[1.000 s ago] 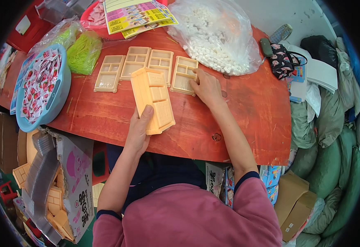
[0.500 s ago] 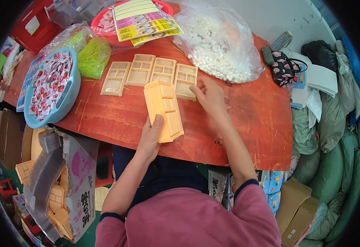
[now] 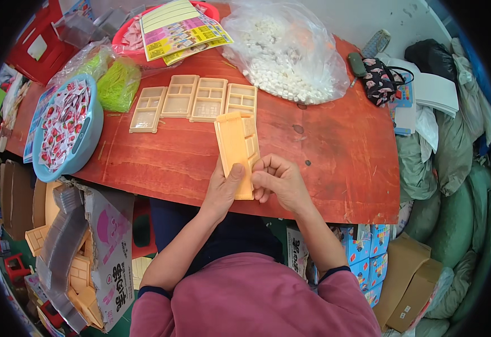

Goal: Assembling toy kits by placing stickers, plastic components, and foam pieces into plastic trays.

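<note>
My left hand (image 3: 223,190) is wrapped round the lower end of a stack of pale orange compartment trays (image 3: 234,147), held tilted above the table's front edge with the thumb on top. At the stack's right edge, the fingers of my right hand (image 3: 280,181) are bent and pinch the side of a tray; my fingers partly hide the contact. Beyond the stack, a row of similar divided trays (image 3: 180,96) lies face up on the table. The stack covers the lower part of the rightmost tray (image 3: 241,96) in that row.
On the red wooden table (image 3: 335,163) stand a blue basin (image 3: 86,147) of small printed sachets, bags of green strands (image 3: 118,90), a red basin (image 3: 123,49) under printed sheets (image 3: 181,28), and a clear bag of white pieces (image 3: 290,70). A carton (image 3: 108,247) with more trays stands lower left.
My right hand has come back from the rightmost tray on the table to the side of the stack. The stack has turned more upright and shifted slightly right in my left hand.
</note>
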`<action>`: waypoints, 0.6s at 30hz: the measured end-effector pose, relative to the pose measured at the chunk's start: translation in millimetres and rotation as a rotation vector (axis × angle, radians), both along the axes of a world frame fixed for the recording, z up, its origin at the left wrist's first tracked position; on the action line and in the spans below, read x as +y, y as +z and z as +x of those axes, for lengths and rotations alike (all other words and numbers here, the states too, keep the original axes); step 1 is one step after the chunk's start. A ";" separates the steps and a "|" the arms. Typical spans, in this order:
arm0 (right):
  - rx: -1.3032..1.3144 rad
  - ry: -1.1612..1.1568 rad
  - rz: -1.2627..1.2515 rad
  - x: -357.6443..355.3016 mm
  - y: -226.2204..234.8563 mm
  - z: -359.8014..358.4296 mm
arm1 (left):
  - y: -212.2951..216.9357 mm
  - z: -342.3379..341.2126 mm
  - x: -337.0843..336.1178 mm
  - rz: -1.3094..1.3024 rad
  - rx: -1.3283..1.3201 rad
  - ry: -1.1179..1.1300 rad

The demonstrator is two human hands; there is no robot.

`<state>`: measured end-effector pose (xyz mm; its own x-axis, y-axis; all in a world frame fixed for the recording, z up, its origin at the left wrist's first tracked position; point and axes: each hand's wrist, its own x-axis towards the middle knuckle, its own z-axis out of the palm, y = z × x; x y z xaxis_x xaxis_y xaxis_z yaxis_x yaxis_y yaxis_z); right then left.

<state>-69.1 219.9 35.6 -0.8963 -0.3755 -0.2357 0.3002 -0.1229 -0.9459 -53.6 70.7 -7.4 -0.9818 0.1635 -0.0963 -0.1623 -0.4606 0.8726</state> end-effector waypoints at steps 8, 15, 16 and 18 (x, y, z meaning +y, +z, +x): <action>-0.067 -0.026 -0.116 12.9 -2.4 -0.8 | 6.4 -1.2 9.8 -0.055 0.047 -0.021; 0.051 -0.157 0.057 10.5 -4.1 4.1 | -1.1 -7.6 16.1 -0.069 0.064 -0.019; 0.195 -0.212 0.214 3.8 -1.9 9.5 | -9.7 -10.9 14.9 -0.195 0.155 0.031; 0.627 -0.257 0.484 1.1 -6.4 9.3 | -9.1 -14.3 16.2 -0.312 0.244 0.073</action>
